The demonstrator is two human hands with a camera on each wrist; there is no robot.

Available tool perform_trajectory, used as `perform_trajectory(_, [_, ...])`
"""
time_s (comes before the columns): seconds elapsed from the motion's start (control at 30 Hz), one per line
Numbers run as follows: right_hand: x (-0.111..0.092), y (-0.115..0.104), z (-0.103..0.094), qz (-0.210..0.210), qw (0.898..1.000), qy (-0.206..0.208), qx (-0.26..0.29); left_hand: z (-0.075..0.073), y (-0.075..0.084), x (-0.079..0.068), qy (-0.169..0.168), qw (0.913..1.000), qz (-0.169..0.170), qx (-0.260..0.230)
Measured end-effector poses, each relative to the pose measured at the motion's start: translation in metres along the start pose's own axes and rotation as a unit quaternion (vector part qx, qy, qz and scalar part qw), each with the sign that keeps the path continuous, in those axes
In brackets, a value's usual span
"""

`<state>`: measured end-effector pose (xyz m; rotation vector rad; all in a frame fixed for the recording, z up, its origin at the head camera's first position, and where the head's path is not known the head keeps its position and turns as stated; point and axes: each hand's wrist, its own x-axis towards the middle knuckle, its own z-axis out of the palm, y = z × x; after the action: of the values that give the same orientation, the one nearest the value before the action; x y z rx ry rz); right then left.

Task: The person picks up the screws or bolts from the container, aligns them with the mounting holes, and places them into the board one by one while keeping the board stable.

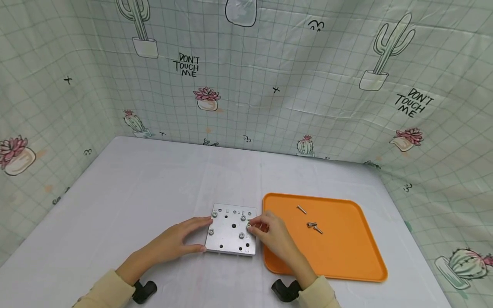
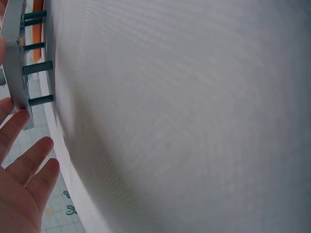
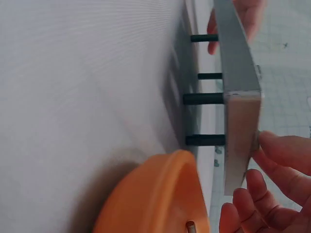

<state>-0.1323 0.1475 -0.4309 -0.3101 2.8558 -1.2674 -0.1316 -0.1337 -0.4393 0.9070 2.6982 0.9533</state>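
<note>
A square silver metal plate (image 1: 227, 239) with several holes stands a little above the table on dark threaded bolts (image 3: 204, 99) that stick out underneath. Several round bolt heads are seated in its top. At the plate's right edge my right hand (image 1: 275, 235) pinches a bolt head (image 1: 249, 226) between thumb and index finger; the bolt's shank is hidden. My left hand (image 1: 171, 241) rests against the plate's left side, thumb near the front corner and fingers straight. In the left wrist view, the fingers (image 2: 29, 162) spread, some of them touching the plate's edge.
An orange tray (image 1: 346, 256) lies right of the plate, partly under my right forearm. Inside it are a loose screw (image 1: 302, 209) and a small cluster of screws (image 1: 317, 230). A patterned cloth (image 1: 246, 64) hangs behind the white-covered table (image 1: 165, 179).
</note>
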Motion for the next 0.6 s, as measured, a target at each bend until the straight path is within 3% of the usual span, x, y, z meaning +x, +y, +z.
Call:
perform_trajectory(0.37, [-0.002, 0.004, 0.002, -0.007, 1.000, 0.001, -0.010, 0.001, 0.002, -0.002, 0.004, 1.0000, -0.001, 0.003])
perform_trajectory(0.6, [-0.001, 0.007, -0.009, 0.000, 1.000, 0.009, 0.001, 0.002, 0.003, -0.002, 0.007, 1.0000, 0.003, 0.001])
